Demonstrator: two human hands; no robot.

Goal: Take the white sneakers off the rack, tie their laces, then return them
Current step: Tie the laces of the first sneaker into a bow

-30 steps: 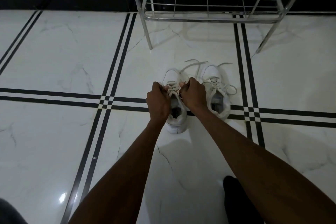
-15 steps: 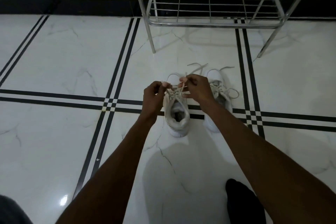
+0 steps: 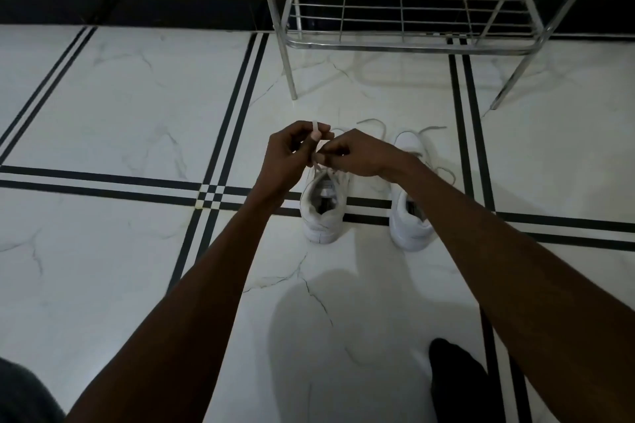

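Your left hand (image 3: 292, 151) and right hand (image 3: 357, 154) pinch the lace (image 3: 315, 132) above the near sneaker (image 3: 323, 209) before the rack (image 3: 405, 10), forming the knot.

The room is dim and the picture soft. A grey shadow lies on the marble floor (image 3: 103, 106) just behind the sneakers (image 3: 323, 213).
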